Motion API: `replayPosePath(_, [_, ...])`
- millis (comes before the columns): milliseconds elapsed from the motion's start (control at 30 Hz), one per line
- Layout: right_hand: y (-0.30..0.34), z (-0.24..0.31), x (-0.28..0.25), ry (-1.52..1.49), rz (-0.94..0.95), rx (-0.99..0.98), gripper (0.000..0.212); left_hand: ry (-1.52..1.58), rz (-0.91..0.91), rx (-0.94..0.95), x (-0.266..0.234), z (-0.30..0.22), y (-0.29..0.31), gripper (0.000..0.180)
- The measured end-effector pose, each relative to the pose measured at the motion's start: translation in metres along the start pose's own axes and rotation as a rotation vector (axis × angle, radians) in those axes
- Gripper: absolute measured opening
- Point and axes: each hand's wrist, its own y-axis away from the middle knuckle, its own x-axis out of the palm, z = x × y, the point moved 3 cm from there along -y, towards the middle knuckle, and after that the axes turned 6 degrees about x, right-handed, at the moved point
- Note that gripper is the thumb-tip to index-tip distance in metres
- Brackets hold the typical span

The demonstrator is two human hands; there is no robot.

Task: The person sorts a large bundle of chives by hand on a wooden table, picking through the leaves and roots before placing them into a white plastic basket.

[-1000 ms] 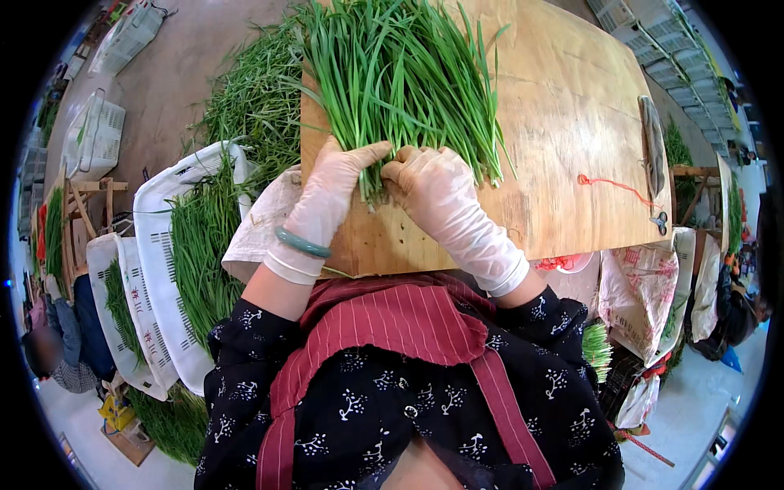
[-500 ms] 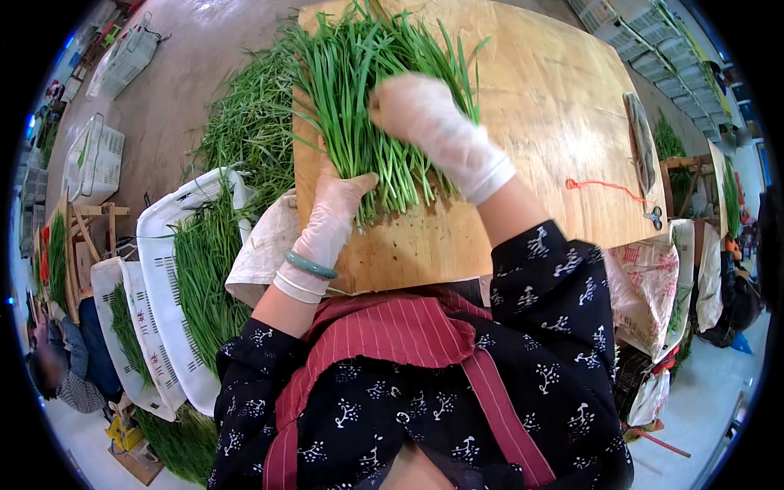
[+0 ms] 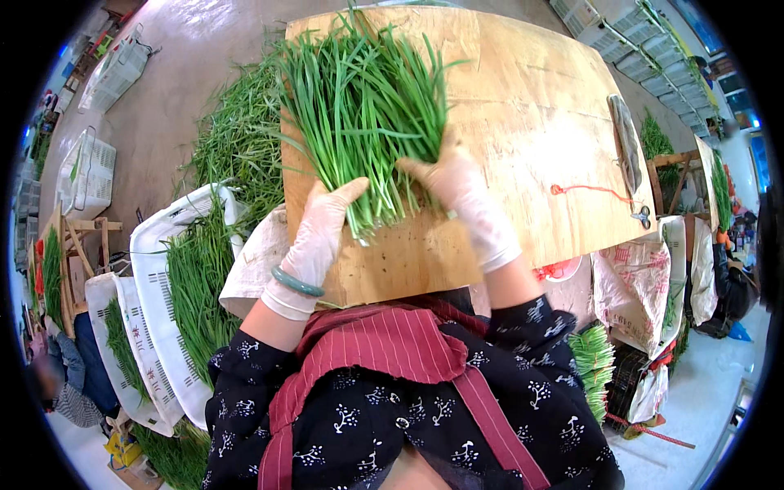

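A thick bunch of Chinese chives (image 3: 359, 114) lies on the plywood tabletop (image 3: 531, 114), its green leaves pointing away from me and its pale stem ends toward me. In a thin whitish glove, my left hand (image 3: 322, 220) grips the left side of the stems, thumb on top. My right hand (image 3: 459, 181), gloved too and slightly blurred, closes on the right side of the bunch with its thumb across the stems. The fingers of both hands are partly hidden by the leaves and stems.
Right on the tabletop lie a red string (image 3: 592, 189), small scissors (image 3: 643, 216) and a dark cloth strip (image 3: 625, 143). Loose greens (image 3: 241, 135) heap beyond the left edge. White crates (image 3: 151, 245) of chives stand at left; bundled chives (image 3: 591, 367) sit low right.
My right hand has moved from above the leaves down to the right side of the stems and taken hold there. My left hand keeps its grip. The leaves on the right are gathered in closer.
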Motion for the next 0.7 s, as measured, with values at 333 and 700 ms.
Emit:
replayPosePath(333, [0.046, 0.056, 0.045, -1.184, 0.057, -0.075, 0.043, 0.446, 0.057, 0.075, 0.035, -0.028, 0.030, 0.024])
replayPosePath(700, [0.051, 0.045, 0.038, -0.548, -0.153, -0.182, 0.053, 0.590, 0.223, -0.117, 0.036, -0.019, 0.036, 0.030])
